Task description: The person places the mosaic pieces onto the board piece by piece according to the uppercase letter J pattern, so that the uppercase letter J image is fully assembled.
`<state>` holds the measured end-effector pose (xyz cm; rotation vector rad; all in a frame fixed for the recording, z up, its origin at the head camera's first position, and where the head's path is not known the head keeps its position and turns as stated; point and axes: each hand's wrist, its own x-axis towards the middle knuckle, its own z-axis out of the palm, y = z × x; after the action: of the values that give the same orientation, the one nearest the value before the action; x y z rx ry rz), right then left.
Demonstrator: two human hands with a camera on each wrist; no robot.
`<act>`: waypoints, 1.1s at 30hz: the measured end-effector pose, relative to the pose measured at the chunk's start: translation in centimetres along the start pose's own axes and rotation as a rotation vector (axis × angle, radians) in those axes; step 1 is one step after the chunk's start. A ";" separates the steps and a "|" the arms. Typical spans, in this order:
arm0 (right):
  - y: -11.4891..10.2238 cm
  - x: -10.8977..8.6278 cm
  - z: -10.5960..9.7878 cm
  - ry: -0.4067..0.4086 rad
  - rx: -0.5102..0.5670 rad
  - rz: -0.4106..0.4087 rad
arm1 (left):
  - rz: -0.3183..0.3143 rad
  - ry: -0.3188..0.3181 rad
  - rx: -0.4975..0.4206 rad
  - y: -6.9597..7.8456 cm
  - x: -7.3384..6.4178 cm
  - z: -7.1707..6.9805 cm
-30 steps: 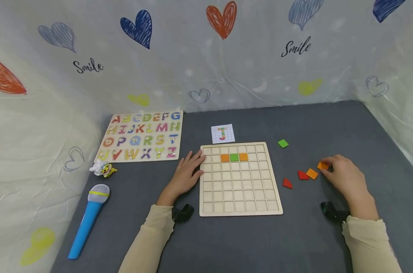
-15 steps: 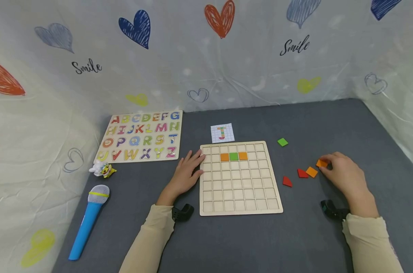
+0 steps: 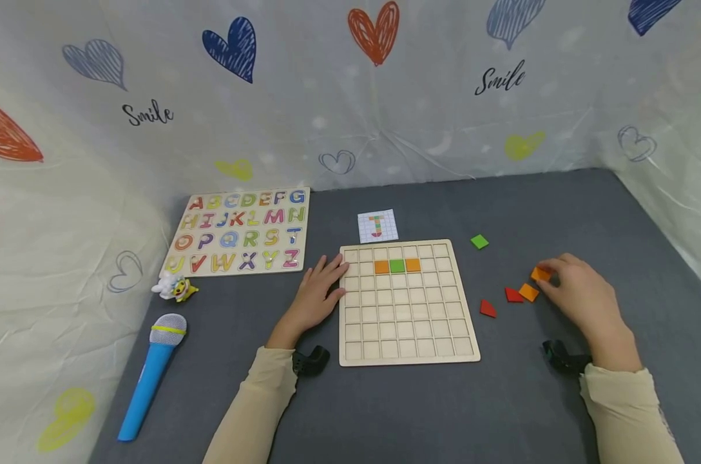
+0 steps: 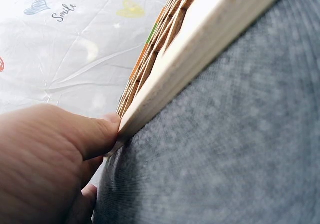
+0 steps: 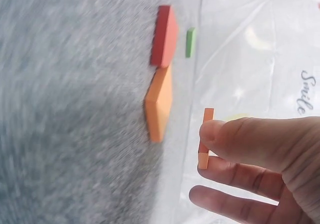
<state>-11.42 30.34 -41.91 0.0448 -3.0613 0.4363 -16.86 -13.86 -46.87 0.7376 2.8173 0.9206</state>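
Note:
A wooden grid board (image 3: 408,322) lies mid-table, with an orange, a green and an orange square tile in one row near its top. My left hand (image 3: 314,298) rests at the board's left edge, fingers extended; in the left wrist view its thumb touches the rim. Right of the board, my right hand (image 3: 585,296) pinches an orange square tile (image 5: 203,156) between thumb and finger, lifted off the cloth in the right wrist view. Close to that hand lie another orange tile (image 3: 528,292) and a red tile (image 3: 513,295), which touch. A second red tile (image 3: 488,309) has a curved side.
Behind the board lies a card (image 3: 377,226) printed with a J pattern. A green tile (image 3: 479,241) sits to its right. At the left are an alphabet board (image 3: 237,232), a small toy figure (image 3: 182,289) and a blue toy microphone (image 3: 147,380). A printed curtain (image 3: 292,122) hangs behind.
My right hand has moved slightly left and away from me, with the orange tile in its pinch. The left hand stays at the board's edge.

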 end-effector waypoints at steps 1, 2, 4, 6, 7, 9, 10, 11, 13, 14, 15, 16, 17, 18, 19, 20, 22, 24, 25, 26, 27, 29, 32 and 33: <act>-0.1 0.0 -0.1 0.003 -0.001 -0.005 | 0.003 0.003 -0.001 0.0 0.0 0.0; -0.3 0.1 -0.1 0.010 -0.011 -0.003 | 0.004 0.004 -0.001 0.0 0.0 0.0; -0.7 0.2 -0.3 0.017 -0.012 -0.012 | 0.004 0.006 -0.001 0.0 0.0 -0.1; -1.3 0.4 -0.4 0.028 -0.020 -0.020 | 0.004 0.006 -0.003 0.0 0.0 -0.1; -1.6 0.5 -0.5 0.027 -0.022 -0.023 | 0.002 0.006 -0.002 0.0 0.0 -0.1; -2.2 0.8 -0.5 0.026 -0.025 -0.035 | -0.001 0.005 -0.003 0.0 0.0 -0.2; -2.6 1.0 -0.5 0.027 -0.035 -0.035 | -0.003 0.006 -0.002 0.0 0.0 -0.2; -3.0 1.1 -0.5 0.023 -0.037 -0.038 | -0.006 0.005 -0.002 0.0 0.0 -0.2; -4.0 1.5 -0.5 0.012 -0.033 -0.052 | -0.008 0.005 0.001 0.0 0.0 -0.2; -4.4 1.6 -0.5 0.015 -0.032 -0.067 | -0.009 0.005 0.000 0.0 0.0 -0.2; -4.9 1.8 -0.4 0.020 -0.028 -0.085 | -0.009 0.005 0.000 0.0 0.0 -0.2; -5.4 1.9 -0.4 0.013 -0.016 -0.100 | -0.011 0.004 0.000 0.0 0.1 -0.2; -5.8 2.0 -0.4 0.011 -0.004 -0.117 | -0.011 0.002 0.000 -0.1 0.1 -0.1; -6.3 2.2 -0.4 0.013 0.002 -0.133 | -0.012 0.000 -0.001 -0.1 0.1 -0.1; -6.7 2.4 -0.3 0.015 0.006 -0.149 | -0.011 -0.001 -0.001 -0.1 0.1 -0.1; -7.1 2.5 -0.2 0.014 0.012 -0.163 | -0.011 -0.003 -0.001 -0.2 0.1 -0.1; -8.1 2.8 0.1 0.010 0.014 -0.180 | -0.010 -0.006 0.001 -0.3 0.1 0.0; -9.1 3.2 0.5 0.007 0.013 -0.207 | -0.007 -0.006 -0.002 -0.3 0.0 0.0; -9.5 3.4 0.7 0.003 0.011 -0.219 | -0.005 -0.005 -0.004 -0.3 0.0 0.0; -10.0 3.5 0.8 -0.003 0.009 -0.231 | -0.005 -0.005 -0.005 -0.3 0.0 0.1; -10.5 3.7 1.0 -0.008 0.010 -0.242 | -0.003 -0.004 -0.006 -0.3 0.0 0.1; -11.4 4.0 1.4 -0.021 0.013 -0.268 | -0.002 -0.003 -0.005 -0.3 0.0 0.1; -12.7 4.4 1.7 -0.038 0.008 -0.301 | 0.001 -0.003 0.001 -0.3 0.1 0.1; -13.1 4.5 1.8 -0.040 0.009 -0.312 | 0.000 -0.003 0.000 -0.3 0.1 0.1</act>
<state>-15.51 17.18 -39.79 0.5287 -3.0126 0.4318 -17.02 -13.96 -47.07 0.7388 2.8140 0.9191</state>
